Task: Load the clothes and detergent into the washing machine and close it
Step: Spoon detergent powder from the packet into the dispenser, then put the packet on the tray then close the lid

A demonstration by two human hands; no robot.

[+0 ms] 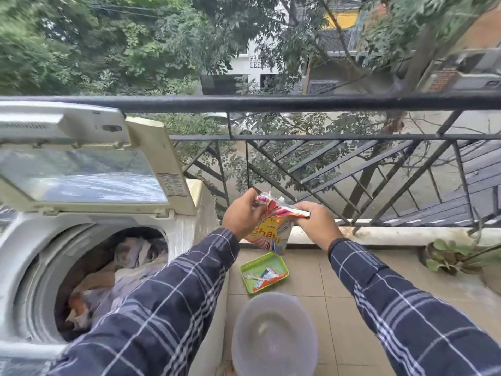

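The left hand [241,214] and the right hand [315,219] both pinch the top of a small, brightly printed orange-and-pink plastic detergent packet [271,229], held up between them; it looks as if they are tearing or spreading its mouth, though blur hides the seam. Left of the hands the white top-loading washing machine [24,253] stands with its lid [81,169] raised and crumpled clothes [127,267] already in the drum. Detergent is the step in hand; next, the opened packet must swing left over the drum.
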